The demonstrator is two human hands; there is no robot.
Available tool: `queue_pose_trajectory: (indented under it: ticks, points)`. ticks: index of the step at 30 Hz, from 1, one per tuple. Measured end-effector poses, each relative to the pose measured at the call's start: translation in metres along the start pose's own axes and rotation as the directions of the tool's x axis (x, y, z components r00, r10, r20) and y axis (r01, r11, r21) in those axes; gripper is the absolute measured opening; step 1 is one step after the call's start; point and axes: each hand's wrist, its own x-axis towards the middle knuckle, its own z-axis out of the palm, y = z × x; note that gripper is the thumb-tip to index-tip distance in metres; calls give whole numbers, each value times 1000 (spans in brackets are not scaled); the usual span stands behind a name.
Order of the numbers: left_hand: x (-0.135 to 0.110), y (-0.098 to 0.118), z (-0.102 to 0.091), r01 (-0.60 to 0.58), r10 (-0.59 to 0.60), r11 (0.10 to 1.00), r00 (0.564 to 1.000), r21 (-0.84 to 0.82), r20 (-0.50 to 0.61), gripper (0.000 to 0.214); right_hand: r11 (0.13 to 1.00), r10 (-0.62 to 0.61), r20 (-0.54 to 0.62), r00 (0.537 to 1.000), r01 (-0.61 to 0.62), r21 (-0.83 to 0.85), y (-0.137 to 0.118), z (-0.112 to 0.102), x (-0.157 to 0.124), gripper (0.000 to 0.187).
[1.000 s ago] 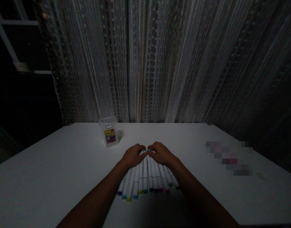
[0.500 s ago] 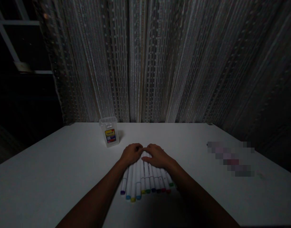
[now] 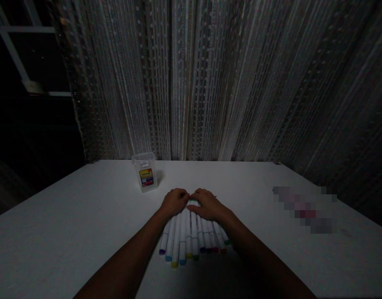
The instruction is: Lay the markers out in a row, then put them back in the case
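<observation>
A fan of white markers (image 3: 176, 236) lies on the table, its coloured ends in purple, blue, yellow, green and red pointing toward me. My left hand (image 3: 176, 201) is closed around their far left side with curled fingers. From the right, my right hand (image 3: 206, 203) bends over the same bundle, thumb lying across the markers. The fingertips of both hands almost meet at the far end, where the marker tips are partly hidden. Beyond my left hand stands an upright see-through plastic container (image 3: 146, 172) with a yellow and blue label.
The white table (image 3: 85, 216) reaches back to a striped, patterned curtain (image 3: 191, 83). At the right lies a pixelated, pinkish and dark item (image 3: 306, 211) that I cannot make out. A dark window (image 3: 38, 58) shows at the upper left. The light is dim.
The view shifts slightly. Both hands stay on the markers at the far end; one middle marker has slid a little toward me. The container has not moved.
</observation>
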Motion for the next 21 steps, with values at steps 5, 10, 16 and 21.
queue_pose_trajectory:
  ticks: [5, 10, 16, 21]
  points:
    - [-1, 0, -3, 1, -1, 1000, 1000, 15, 7, 27, 994, 102, -75, 992, -104, -19, 10, -10, -1, 32]
    - [-1, -2, -8, 17, -17, 998, 1000, 58, -3, 24, 905, 387, -103, 916, -399, -150, 30, -21, -5, 34]
    - [-2, 0, -9, 27, -27, 994, 1000, 105, 1, 23, 868, 447, -37, 894, -444, -222, 31, -21, -6, 37]
    - [-3, 1, -7, 26, -25, 994, 1000, 106, -9, 23, 854, 468, -11, 884, -455, -253, 26, -25, -6, 40]
